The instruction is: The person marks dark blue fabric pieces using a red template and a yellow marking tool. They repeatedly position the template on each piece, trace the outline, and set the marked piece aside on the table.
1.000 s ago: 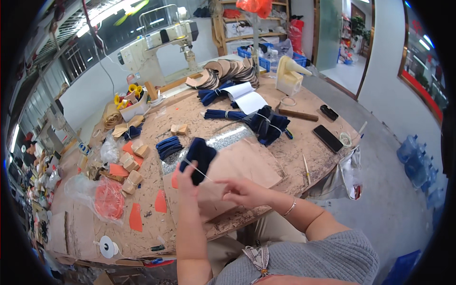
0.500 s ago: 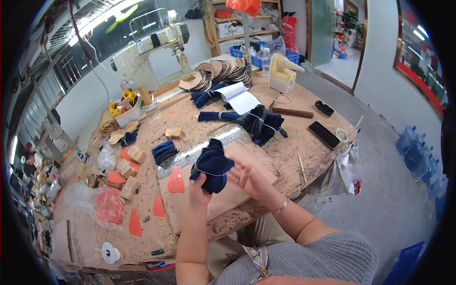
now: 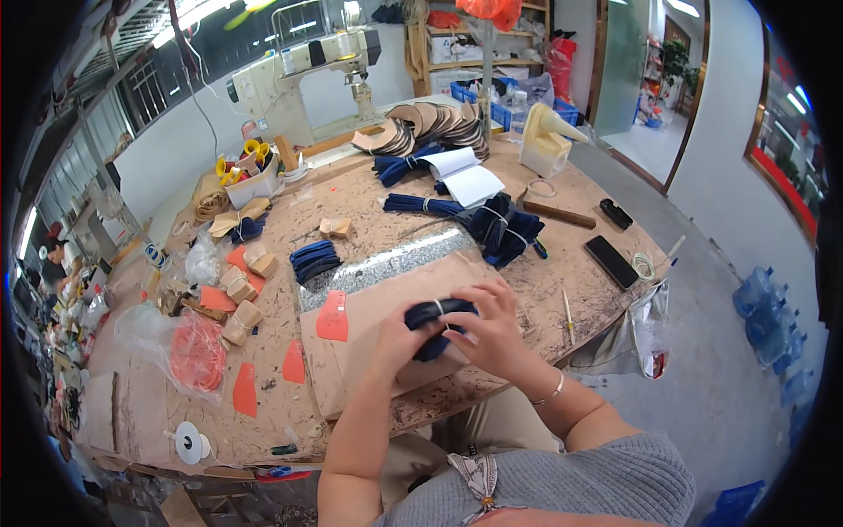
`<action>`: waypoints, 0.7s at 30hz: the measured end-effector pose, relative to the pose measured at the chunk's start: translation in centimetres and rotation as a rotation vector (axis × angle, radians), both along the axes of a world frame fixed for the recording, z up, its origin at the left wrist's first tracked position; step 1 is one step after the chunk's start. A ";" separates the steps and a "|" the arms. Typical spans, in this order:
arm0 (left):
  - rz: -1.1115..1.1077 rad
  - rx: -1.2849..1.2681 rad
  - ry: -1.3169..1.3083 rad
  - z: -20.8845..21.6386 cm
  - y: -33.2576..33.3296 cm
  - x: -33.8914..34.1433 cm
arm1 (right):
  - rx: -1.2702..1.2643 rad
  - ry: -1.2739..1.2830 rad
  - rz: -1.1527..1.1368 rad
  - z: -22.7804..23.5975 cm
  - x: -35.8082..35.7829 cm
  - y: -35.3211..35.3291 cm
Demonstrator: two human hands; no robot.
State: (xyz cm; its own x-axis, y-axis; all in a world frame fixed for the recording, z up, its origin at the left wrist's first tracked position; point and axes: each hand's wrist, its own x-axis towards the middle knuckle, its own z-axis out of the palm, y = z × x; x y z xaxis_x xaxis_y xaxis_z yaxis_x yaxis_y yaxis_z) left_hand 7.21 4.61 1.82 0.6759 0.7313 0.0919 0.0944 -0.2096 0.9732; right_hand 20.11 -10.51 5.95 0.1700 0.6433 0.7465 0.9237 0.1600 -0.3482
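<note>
Navy fabric bundle (image 3: 425,314): curving, pale tie (image 3: 441,306) wrapping it | near table (image 3: 540,281) front edge | left hand (image 3: 398,338): fingers gripping it | right hand (image 3: 493,327): fingers bending around it, grip unclear

Left hand (image 3: 397,341) and right hand (image 3: 493,327) flank the bundle (image 3: 425,314); the phone (image 3: 612,262) lies right, the spool (image 3: 193,449) left. Behind stands the sewing machine (image 3: 272,88).

Place: a sewing workshop
Machine: large sewing machine (image 3: 263,92) behind the worktable (image 3: 562,263)
Worktable: scarred, strewn with orange cut pieces (image 3: 245,392) and a thread spool (image 3: 195,446)
</note>
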 end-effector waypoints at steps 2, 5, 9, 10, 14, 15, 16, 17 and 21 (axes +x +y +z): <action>0.137 -0.194 -0.241 -2.2 2.3 -0.1 | 0.084 0.131 -0.042 -1.0 1.8 -1.4; 0.082 -0.577 -0.586 -0.4 3.5 -0.9 | -0.137 0.136 -0.455 -4.9 8.5 -5.3; -0.008 -0.976 -0.824 -4.1 7.4 2.4 | -0.373 0.083 -0.709 -9.6 13.7 -10.4; 0.014 -0.972 -0.770 -3.0 7.5 3.6 | -0.410 0.174 -0.719 -10.4 14.5 -11.1; 0.150 -0.358 -0.357 1.9 9.2 6.6 | -0.461 0.286 -0.656 -11.2 17.0 -11.3; 0.237 0.028 -0.194 1.3 11.1 6.5 | -0.517 0.289 -0.621 -10.8 17.3 -11.0; 0.309 0.411 -0.022 1.0 12.7 6.4 | -0.570 0.295 -0.593 -10.3 17.5 -10.8; 0.340 0.634 0.239 1.3 14.2 5.5 | -0.599 0.303 -0.615 -9.6 17.2 -10.8; 0.373 0.996 1.007 1.2 18.6 0.4 | -0.558 0.224 -0.725 -9.0 15.9 -11.2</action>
State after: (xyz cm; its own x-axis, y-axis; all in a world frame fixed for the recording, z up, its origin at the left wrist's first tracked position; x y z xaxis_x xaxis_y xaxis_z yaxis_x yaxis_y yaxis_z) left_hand 7.63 23.20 3.05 0.5485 0.7926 0.2665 0.8306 -0.5531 -0.0645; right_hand 36.01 -21.68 -3.05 0.7716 0.5788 0.2639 0.6346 -0.6712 -0.3831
